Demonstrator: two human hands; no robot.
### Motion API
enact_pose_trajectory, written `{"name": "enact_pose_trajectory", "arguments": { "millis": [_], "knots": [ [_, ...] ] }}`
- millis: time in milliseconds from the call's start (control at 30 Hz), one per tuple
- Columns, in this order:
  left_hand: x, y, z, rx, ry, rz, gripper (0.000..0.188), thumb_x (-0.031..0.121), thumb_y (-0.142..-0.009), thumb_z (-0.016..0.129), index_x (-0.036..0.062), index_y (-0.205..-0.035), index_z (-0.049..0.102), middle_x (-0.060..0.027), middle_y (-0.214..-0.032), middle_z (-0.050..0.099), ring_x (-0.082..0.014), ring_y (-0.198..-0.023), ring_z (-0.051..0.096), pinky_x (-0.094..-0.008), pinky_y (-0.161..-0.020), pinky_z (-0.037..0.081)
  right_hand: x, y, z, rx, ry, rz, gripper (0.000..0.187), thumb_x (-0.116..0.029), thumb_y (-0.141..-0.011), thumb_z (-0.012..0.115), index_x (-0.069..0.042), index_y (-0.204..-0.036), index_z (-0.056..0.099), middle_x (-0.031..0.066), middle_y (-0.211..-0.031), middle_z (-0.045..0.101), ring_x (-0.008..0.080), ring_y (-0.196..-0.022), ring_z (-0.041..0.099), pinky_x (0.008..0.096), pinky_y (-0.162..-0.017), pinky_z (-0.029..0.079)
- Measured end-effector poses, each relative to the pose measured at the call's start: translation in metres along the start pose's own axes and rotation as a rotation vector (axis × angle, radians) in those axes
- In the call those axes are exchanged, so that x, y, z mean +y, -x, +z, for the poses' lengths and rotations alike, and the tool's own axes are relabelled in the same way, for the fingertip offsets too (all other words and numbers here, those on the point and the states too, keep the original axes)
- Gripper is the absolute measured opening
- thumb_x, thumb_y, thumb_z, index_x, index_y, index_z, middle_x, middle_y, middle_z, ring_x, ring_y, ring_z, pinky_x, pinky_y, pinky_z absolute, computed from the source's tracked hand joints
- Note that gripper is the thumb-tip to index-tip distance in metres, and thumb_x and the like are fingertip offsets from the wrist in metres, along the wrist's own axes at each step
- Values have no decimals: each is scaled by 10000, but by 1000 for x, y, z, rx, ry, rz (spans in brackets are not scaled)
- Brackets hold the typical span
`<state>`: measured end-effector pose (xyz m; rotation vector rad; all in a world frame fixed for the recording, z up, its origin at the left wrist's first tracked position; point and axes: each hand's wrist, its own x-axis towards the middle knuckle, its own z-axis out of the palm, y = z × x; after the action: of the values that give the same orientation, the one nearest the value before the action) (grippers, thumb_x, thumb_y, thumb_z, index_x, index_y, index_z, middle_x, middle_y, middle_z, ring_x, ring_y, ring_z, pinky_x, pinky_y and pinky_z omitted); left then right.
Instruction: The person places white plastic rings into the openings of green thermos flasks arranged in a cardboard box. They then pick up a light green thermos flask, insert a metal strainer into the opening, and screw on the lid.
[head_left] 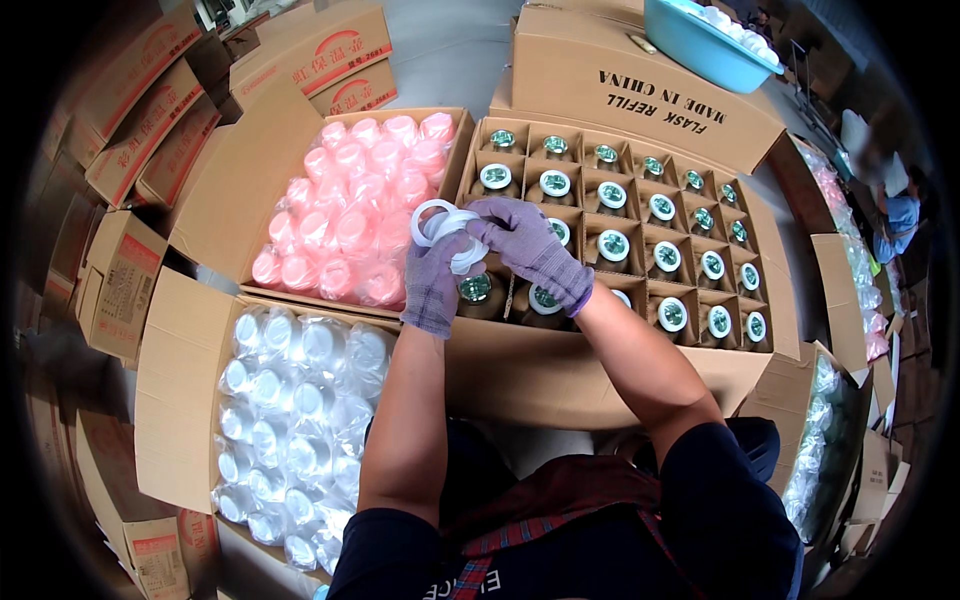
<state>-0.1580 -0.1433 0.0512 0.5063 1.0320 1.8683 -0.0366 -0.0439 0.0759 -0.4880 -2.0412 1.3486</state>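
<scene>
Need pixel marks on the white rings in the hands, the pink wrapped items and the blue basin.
White rings (456,224): head view, on their overlapping rims.
Pink wrapped items (353,230): head view, on one near the group's middle.
Blue basin (700,52): head view, on its outer wall.

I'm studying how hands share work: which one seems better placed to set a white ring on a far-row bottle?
Probably the right hand: it is over the bottle side, closer to the far-row bottles. The left hand, farther left, holds the white rings.
</scene>
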Motion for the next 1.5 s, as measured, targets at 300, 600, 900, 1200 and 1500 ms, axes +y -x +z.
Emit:
{"name": "enact_pose_trajectory", "arguments": {
  "millis": [300,600,900,1200,1500],
  "knots": [
    [1,-1,-4,-1,-72,63,397,182,-878,611,33,-1241,547,-95,-1067,646,-215,-888,676,-350,-601,593,5,13,-5,41,-469,193,212,-11,-857,650,2,-1067,665,7,-856,639,61,-725,553,213,-649,461],
    [15,-12,-42,323,4,48,347,221,-884,613,85,-1200,563,-101,-1027,658,-277,-857,698,-361,-589,561,33,16,10,-119,124,469,232,-154,-858,609,-72,-1056,697,81,-852,678,218,-772,649,344,-677,518],
    [16,-4,-24,165,-165,24,359,85,-820,658,58,-1175,611,-69,-997,675,-179,-780,685,-319,-531,596,27,16,17,-455,1094,261,241,-287,-890,564,-151,-1031,705,139,-1132,623,299,-1073,628,426,-900,507],
    [2,-11,-27,90,-176,90,410,40,-831,637,23,-1238,586,-91,-1065,665,-165,-805,681,-289,-539,583,32,33,29,-561,1075,-101,558,-253,-816,688,-183,-1347,530,75,-1262,535,272,-1212,475,423,-1060,353],
    [-16,-6,13,-348,-636,44,502,52,-762,661,47,-1258,582,-58,-1004,673,-139,-806,662,-265,-578,547,7,37,-75,-68,218,-157,504,-248,-853,715,-4,-1271,575,187,-1101,630,318,-1024,617,411,-885,499]
  ]
}}
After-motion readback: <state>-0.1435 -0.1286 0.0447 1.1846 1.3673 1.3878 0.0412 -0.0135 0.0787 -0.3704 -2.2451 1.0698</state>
